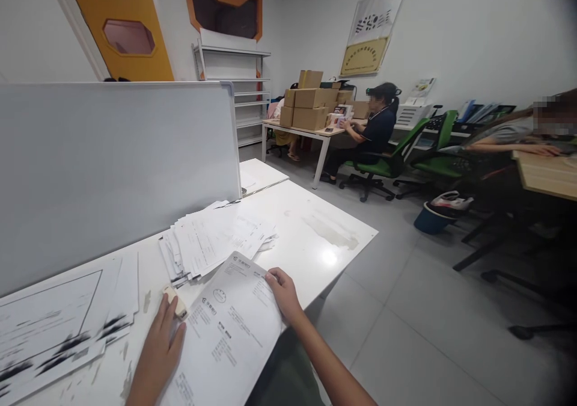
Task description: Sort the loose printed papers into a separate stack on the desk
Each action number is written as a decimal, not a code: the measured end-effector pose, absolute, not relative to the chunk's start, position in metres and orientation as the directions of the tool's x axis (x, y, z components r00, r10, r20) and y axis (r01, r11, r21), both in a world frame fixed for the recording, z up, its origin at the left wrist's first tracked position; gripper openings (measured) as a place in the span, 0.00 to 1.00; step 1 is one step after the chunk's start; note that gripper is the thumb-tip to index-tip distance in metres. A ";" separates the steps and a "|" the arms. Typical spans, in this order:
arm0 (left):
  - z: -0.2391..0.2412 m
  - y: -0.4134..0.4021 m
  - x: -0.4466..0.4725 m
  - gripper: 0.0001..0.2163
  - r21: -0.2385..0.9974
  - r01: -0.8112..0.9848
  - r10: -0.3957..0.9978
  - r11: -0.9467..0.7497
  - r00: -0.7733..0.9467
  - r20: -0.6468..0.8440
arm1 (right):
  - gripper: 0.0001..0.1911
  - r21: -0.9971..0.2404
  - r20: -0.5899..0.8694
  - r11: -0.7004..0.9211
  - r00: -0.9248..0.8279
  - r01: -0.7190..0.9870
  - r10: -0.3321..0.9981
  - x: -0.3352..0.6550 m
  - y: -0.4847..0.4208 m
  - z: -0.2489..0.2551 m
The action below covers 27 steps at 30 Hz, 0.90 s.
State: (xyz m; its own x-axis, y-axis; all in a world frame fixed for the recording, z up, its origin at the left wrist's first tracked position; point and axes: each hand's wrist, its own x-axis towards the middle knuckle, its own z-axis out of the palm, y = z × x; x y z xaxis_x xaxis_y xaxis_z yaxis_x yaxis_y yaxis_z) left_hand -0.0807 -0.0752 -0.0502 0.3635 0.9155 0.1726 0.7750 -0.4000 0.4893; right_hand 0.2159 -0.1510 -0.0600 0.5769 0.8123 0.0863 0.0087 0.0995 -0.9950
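Note:
A long printed paper sheet slants across the near edge of the white desk. At its upper right edge my right hand is closed, pinching the paper between thumb and fingers. My left hand lies by the sheet's left edge with its fingers stretched out. Its fingertips touch a small cream-coloured object, whose kind I cannot make out; the thumb is at the paper's edge. Just beyond the sheet is a loose, fanned pile of printed papers.
More papers with black smears lie at the left. A whitish divider panel stands behind the desk. Farther off, a seated person works beside stacked cardboard boxes. Another person leans on a table at right, near a blue bin.

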 end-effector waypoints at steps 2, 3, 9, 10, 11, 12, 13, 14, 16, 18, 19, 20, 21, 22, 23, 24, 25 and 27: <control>-0.047 -0.075 -0.081 0.27 0.517 0.774 0.930 -0.365 0.334 0.157 | 0.13 -0.994 0.078 0.104 0.581 -0.011 0.810 0.217 -0.152 -0.060; -0.046 -0.076 -0.081 0.27 0.526 0.777 0.937 -0.345 0.318 0.145 | 0.13 -0.994 0.076 0.107 0.582 -0.020 0.810 0.217 -0.152 -0.060; -0.041 -0.080 -0.081 0.25 0.569 0.777 0.962 -0.268 0.244 0.120 | 0.14 -0.991 0.048 0.112 0.591 -0.072 0.805 0.219 -0.157 -0.059; -0.040 -0.080 -0.082 0.25 0.580 0.774 0.966 -0.254 0.231 0.116 | 0.15 -0.990 0.042 0.112 0.592 -0.082 0.805 0.219 -0.157 -0.059; -0.039 -0.081 -0.083 0.24 0.591 0.769 0.969 -0.243 0.217 0.116 | 0.15 -0.989 0.036 0.113 0.594 -0.093 0.804 0.220 -0.158 -0.060; -0.038 -0.081 -0.085 0.24 0.604 0.761 0.971 -0.236 0.207 0.119 | 0.15 -0.988 0.031 0.114 0.596 -0.103 0.802 0.220 -0.158 -0.060; -0.037 -0.081 -0.086 0.23 0.619 0.749 0.972 -0.235 0.201 0.125 | 0.15 -0.987 0.026 0.116 0.598 -0.112 0.801 0.221 -0.158 -0.060; -0.037 -0.081 -0.087 0.23 0.638 0.732 0.971 -0.237 0.200 0.131 | 0.15 -0.986 0.020 0.117 0.600 -0.123 0.800 0.221 -0.158 -0.060; -0.038 -0.081 -0.088 0.23 0.678 0.692 0.968 -0.247 0.211 0.138 | 0.15 -0.983 0.004 0.114 0.602 -0.145 0.799 0.223 -0.160 -0.060; -0.040 -0.080 -0.089 0.22 0.697 0.670 0.965 -0.257 0.221 0.144 | 0.16 -0.980 -0.020 0.102 0.598 -0.168 0.801 0.223 -0.163 -0.060; -0.041 -0.080 -0.089 0.22 0.693 0.671 0.963 -0.264 0.223 0.150 | 0.16 -0.979 -0.034 0.092 0.595 -0.180 0.803 0.223 -0.165 -0.059; -0.042 -0.079 -0.090 0.21 0.679 0.681 0.961 -0.273 0.228 0.158 | 0.16 -0.979 -0.048 0.081 0.592 -0.189 0.804 0.223 -0.168 -0.059; -0.043 -0.079 -0.091 0.21 0.663 0.692 0.958 -0.285 0.234 0.168 | 0.16 -0.978 -0.062 0.070 0.590 -0.198 0.805 0.222 -0.170 -0.059; -0.044 -0.079 -0.092 0.21 0.648 0.701 0.954 -0.297 0.242 0.175 | 0.16 -0.977 -0.075 0.059 0.589 -0.204 0.805 0.221 -0.172 -0.058; -0.044 -0.078 -0.093 0.20 0.637 0.707 0.951 -0.307 0.251 0.179 | 0.16 -0.977 -0.086 0.049 0.591 -0.209 0.802 0.220 -0.173 -0.058; -0.044 -0.078 -0.094 0.20 0.630 0.711 0.949 -0.313 0.258 0.180 | 0.15 -0.977 -0.097 0.040 0.595 -0.212 0.798 0.219 -0.173 -0.058; -0.044 -0.078 -0.094 0.19 0.626 0.714 0.949 -0.314 0.260 0.179 | 0.15 -0.977 -0.105 0.032 0.602 -0.213 0.791 0.218 -0.172 -0.058; -0.042 -0.078 -0.095 0.19 0.619 0.721 0.950 -0.312 0.259 0.177 | 0.13 -0.977 -0.121 0.019 0.620 -0.213 0.775 0.216 -0.168 -0.058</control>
State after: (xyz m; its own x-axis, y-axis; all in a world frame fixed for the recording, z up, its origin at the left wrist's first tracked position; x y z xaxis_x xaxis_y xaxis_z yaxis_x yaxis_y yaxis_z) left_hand -0.0953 -0.0780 -0.0424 0.2585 0.9497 0.1769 0.7207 -0.3115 0.6193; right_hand 0.2161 -0.1676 -0.0578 0.6202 0.7751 -0.1207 -0.2134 0.0186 -0.9768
